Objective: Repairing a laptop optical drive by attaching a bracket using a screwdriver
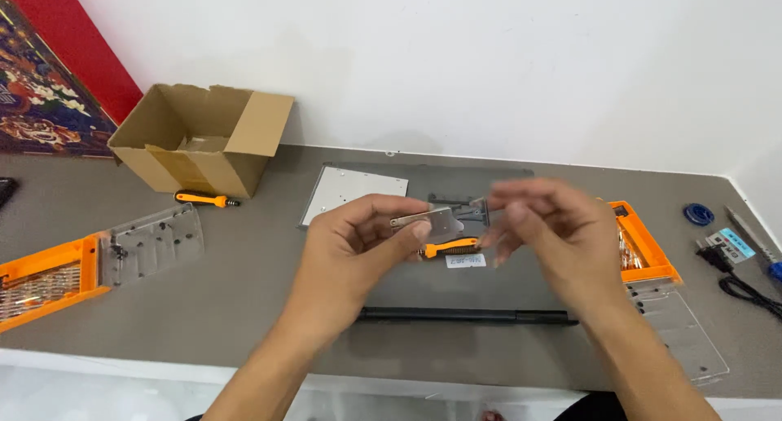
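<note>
Head view: left hand (354, 233) is raised over the middle of the grey table (244, 282), thumb and fingertips pinched shut on one end of a small flat metal bracket (428, 221); right hand (554, 229), blurred, has its fingers curled loosely at the bracket's other end, and whether they actually grip it cannot be told. Below the hands lie an orange-handled screwdriver (450, 247), a dark laptop (456, 290) and a detached silver panel (352, 194); an open cardboard box (204, 140) stands far left, orange bit cases (49, 278) on both sides.
</note>
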